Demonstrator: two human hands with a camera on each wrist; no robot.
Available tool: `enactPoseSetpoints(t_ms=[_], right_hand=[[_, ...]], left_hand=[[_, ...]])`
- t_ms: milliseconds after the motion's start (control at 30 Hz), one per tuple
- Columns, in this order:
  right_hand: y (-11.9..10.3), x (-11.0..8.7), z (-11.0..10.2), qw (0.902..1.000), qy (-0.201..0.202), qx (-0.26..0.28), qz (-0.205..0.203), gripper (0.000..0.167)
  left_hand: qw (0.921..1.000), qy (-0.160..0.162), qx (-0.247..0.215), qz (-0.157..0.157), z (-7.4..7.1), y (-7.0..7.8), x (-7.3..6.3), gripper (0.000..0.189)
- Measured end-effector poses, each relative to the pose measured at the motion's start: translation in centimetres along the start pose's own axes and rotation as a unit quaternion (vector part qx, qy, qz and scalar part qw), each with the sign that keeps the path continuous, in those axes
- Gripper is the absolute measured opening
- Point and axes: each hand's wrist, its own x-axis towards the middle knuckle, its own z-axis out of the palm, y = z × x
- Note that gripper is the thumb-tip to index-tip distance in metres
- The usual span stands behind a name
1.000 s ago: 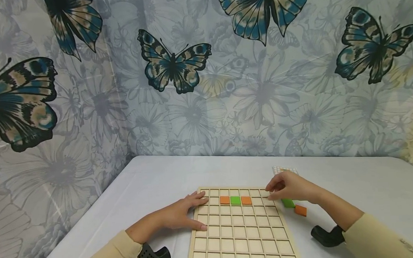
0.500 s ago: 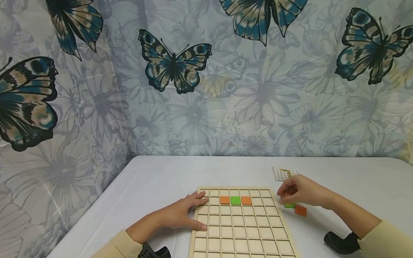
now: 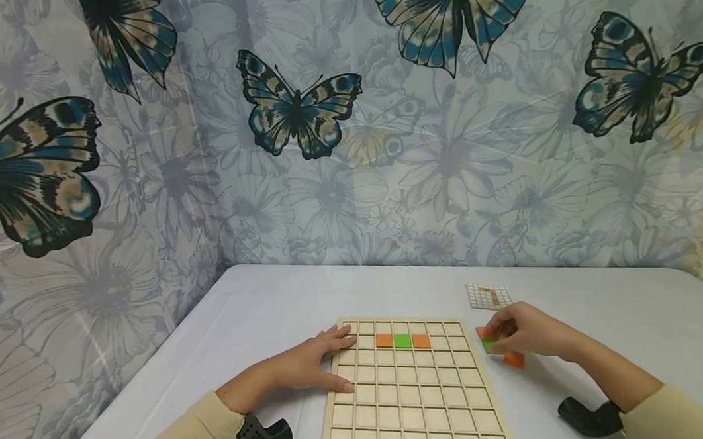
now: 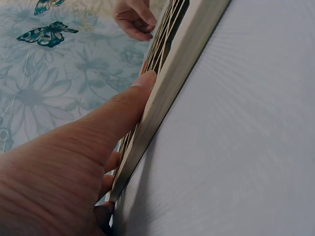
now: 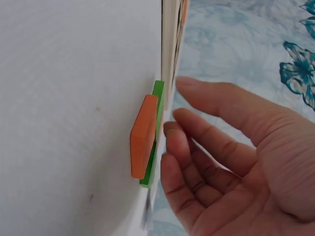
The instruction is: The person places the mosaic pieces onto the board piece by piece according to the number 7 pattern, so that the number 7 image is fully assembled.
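My left hand (image 3: 305, 362) rests on the left side of a wooden grid board (image 3: 417, 396), fingers spread and thumb on the rim (image 4: 167, 83). One row holds an orange tile (image 3: 384, 340), a green tile (image 3: 402, 341) and another orange tile (image 3: 421, 341). Right of the board, my right hand (image 3: 527, 329) hovers at the loose tiles, fingers loosely bent. In the right wrist view nothing shows between thumb and fingers. By its fingertips are a green tile (image 3: 488, 345) and an orange tile (image 3: 480, 331); nearer me leans an orange tile (image 5: 142, 140).
A small card (image 3: 488, 296) printed with a coloured grid lies behind the right hand on the white-covered table (image 3: 307, 291). A black wrist mount (image 3: 266, 436) sits on the left wrist, and another wrist mount (image 3: 588, 417) on the right. Butterfly-patterned fabric (image 3: 350, 199) hangs behind.
My right hand has moved right and toward me, from over the board's right edge to the loose tiles. The printed card is now uncovered. My left hand has stayed put.
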Motion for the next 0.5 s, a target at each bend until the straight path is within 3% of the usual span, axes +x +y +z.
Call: enactPoseSetpoints(t_ms=[500], right_hand=[[0.49,-0.07,-0.04,0.9999,0.003,-0.012,-0.005,0.022]], left_hand=[[1.0000,0.002,-0.002,0.005,0.06,-0.07,0.11,0.079]])
